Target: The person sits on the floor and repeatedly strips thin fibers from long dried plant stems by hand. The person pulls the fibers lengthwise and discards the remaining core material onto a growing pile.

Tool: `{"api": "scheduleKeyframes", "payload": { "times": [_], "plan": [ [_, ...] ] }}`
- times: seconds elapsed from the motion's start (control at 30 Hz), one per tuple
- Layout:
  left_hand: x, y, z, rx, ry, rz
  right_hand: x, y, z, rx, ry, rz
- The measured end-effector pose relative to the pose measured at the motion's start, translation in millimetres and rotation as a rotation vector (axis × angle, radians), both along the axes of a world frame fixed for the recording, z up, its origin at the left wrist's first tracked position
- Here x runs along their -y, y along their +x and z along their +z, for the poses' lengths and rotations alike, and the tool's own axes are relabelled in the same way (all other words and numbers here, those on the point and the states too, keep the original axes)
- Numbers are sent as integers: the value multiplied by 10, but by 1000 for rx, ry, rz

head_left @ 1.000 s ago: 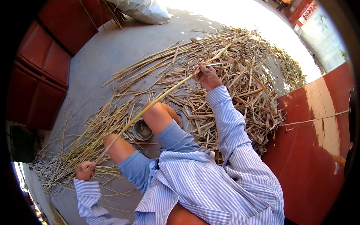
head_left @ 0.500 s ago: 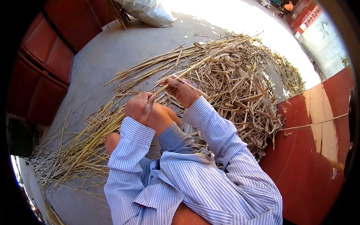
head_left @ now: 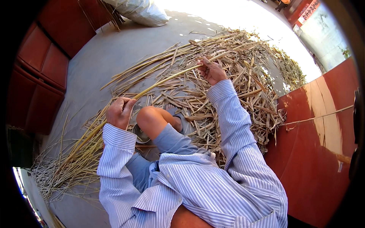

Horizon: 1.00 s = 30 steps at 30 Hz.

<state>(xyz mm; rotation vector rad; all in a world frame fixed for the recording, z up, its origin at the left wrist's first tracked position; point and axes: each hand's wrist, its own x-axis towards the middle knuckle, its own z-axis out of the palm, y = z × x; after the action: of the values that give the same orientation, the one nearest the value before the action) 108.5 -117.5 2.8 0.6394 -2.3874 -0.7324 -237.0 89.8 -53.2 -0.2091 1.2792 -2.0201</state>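
A long, pale yellow plant stalk [head_left: 169,78] stretches slantwise between my hands, above the floor and the dry litter. My left hand [head_left: 119,113] is closed around it above my left side, thumb laid along the stalk. Farther up and to the right, my right hand [head_left: 211,70] grips the same stalk with bent fingers. Past my right hand its thinner end runs out over the heap of dry husks and leaves [head_left: 232,91]. Beneath my left wrist lies a loose bundle of stripped stalks [head_left: 85,150] with thin, frayed ends.
More long stalks [head_left: 146,66] lie on the grey floor [head_left: 91,81] beyond my hands. A white sack [head_left: 142,13] stands at the back. Red cabinets [head_left: 42,62] line the left side, and a shiny red panel [head_left: 311,152] is on the right. My bent knee [head_left: 148,117] is between my arms.
My hands were close together over my knee and are now wide apart along the stalk. The left moved left and nearer; the right moved farther away and to the right.
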Motion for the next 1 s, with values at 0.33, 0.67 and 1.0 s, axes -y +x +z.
{"api": "scheduleKeyframes", "payload": {
  "times": [0.33, 0.67, 1.0],
  "plan": [
    [537, 580, -129, 156, 471, -84, -158, 98, -56, -142, -412, 56],
    [666, 944, 174, 253, -500, 81, -769, -685, 27, -11, -311, -141],
    [-100, -59, 158, 72, -133, -156, -276, -14, -209, 79, -241, -86]
  ]
}}
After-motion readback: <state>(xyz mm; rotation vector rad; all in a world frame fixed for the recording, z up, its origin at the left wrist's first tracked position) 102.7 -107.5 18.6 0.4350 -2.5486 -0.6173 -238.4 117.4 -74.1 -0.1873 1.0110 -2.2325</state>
